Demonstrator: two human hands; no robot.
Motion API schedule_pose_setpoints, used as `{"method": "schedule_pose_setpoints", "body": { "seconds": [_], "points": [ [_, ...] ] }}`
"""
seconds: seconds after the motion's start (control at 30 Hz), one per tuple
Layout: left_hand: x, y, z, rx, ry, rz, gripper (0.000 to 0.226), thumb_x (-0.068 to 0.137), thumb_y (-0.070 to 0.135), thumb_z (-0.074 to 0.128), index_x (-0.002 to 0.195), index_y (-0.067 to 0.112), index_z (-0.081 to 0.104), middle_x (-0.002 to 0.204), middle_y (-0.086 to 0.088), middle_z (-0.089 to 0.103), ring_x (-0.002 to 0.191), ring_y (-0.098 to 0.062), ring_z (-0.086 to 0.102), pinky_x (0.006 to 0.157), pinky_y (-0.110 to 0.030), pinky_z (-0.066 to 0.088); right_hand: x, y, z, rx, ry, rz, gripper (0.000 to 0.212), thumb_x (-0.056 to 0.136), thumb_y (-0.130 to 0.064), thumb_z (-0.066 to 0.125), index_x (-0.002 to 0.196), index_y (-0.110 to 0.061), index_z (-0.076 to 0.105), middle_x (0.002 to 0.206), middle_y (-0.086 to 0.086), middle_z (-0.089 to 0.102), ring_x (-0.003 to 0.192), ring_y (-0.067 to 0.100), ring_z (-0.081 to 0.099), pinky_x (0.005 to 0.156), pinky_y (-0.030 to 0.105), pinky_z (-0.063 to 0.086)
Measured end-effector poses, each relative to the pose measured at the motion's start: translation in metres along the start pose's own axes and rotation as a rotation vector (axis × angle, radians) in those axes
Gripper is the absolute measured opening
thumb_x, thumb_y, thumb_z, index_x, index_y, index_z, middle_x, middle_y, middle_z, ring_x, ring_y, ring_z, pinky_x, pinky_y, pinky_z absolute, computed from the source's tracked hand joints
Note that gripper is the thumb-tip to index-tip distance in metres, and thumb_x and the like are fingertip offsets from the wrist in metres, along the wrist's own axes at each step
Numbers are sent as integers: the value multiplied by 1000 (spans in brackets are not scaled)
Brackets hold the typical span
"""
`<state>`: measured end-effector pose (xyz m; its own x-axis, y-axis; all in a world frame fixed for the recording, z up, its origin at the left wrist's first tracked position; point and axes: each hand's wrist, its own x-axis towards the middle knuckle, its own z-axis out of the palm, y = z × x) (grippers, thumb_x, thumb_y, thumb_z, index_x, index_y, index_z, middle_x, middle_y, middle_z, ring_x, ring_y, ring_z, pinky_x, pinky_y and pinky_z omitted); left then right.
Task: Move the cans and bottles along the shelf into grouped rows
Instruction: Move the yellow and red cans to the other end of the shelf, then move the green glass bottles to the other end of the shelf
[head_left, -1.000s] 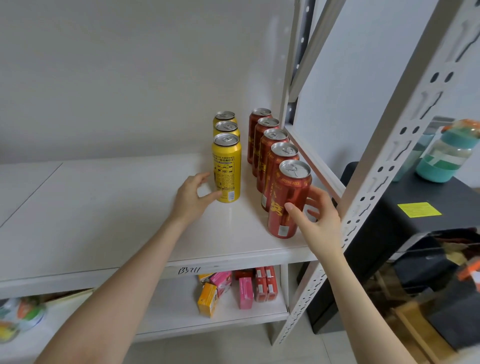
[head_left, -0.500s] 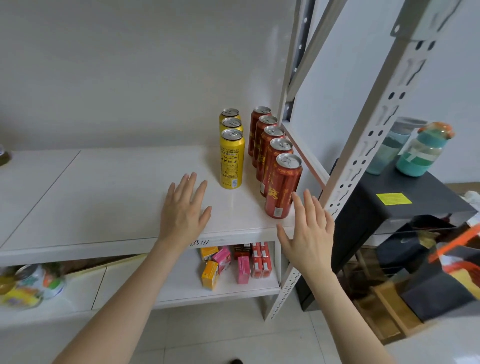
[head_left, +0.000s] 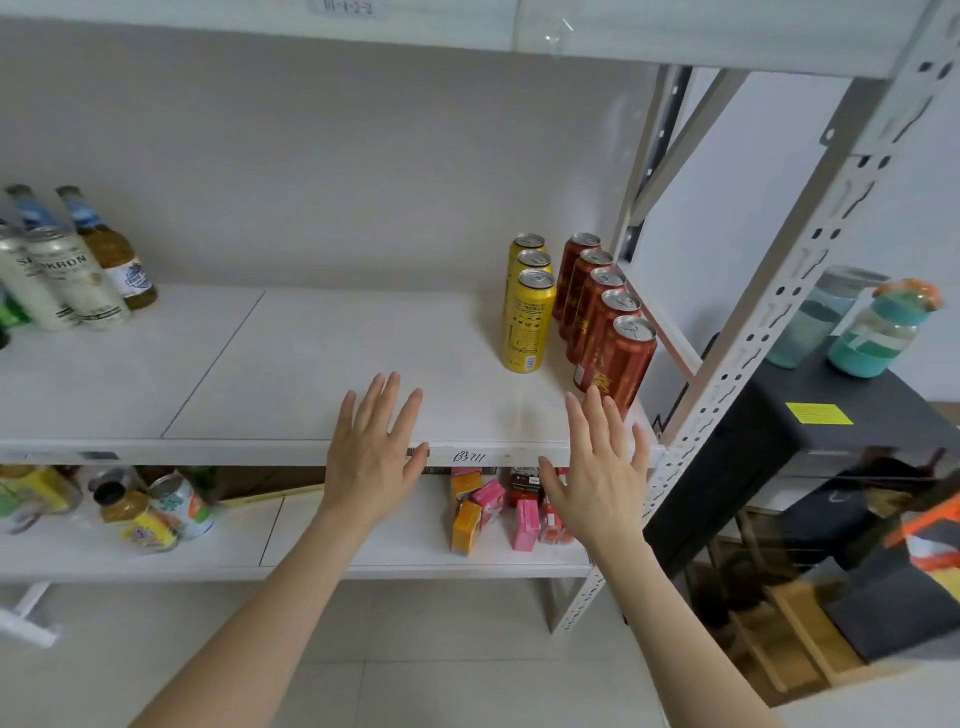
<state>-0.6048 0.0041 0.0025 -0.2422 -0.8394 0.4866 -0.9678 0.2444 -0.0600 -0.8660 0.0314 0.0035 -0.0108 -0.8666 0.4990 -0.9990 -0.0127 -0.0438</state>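
We see a smooth white shelf (head_left: 311, 364) of flat boards with thin seams. Its front edge carries a handwritten label. A wide bare stretch lies between the 2 groups of drinks.

At the far right, 5 red cans (head_left: 608, 322) stand in a file from back to front, just beside the side rail. The front one is near the shelf's front corner. 3 yellow cans (head_left: 527, 322) form a shorter file just left of them, with a narrow gap between the files. All are tall, glossy cylinders with silver tops and pull tabs.

At the far left, pale cans (head_left: 62, 280) stand in front of 2 brown glass bottles (head_left: 104, 249) with blue foil necks, partly cut off by the frame.

The left hand (head_left: 371, 457) and right hand (head_left: 597, 467) are over the front edge, palms down, fingers straight and spread, holding nothing. We cannot tell whether they touch the board. The right fingertips are near the front red can.

A perforated metal post (head_left: 779, 291) stands at the right corner.
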Motion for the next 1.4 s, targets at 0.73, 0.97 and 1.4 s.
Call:
{"method": "schedule_pose_setpoints", "body": {
  "seconds": [0.73,0.97,1.4],
  "points": [
    [-66,-272,-30,82,-145,-72,67,89,42,63,147,15,43,156,-18,36,146,-34,32,117,-53,22,17,-303,29,43,-96,-77,84,88,-56,57,155,-14,28,160,11,31,147,30,31,115,56,26],
    [-82,-352,-29,112,-175,-136,68,95,47,50,154,19,30,162,-15,22,151,-32,18,120,-51,11,34,-385,45,46,-134,-128,83,91,-58,51,157,-16,22,163,10,24,151,30,22,119,54,17],
    [-101,-519,-33,158,-83,-197,70,84,43,68,145,15,48,154,-19,39,142,-35,38,114,-54,30,76,-552,61,99,-36,-169,86,80,-51,69,151,-12,38,155,14,41,142,32,41,112,53,18]
  ]
}}
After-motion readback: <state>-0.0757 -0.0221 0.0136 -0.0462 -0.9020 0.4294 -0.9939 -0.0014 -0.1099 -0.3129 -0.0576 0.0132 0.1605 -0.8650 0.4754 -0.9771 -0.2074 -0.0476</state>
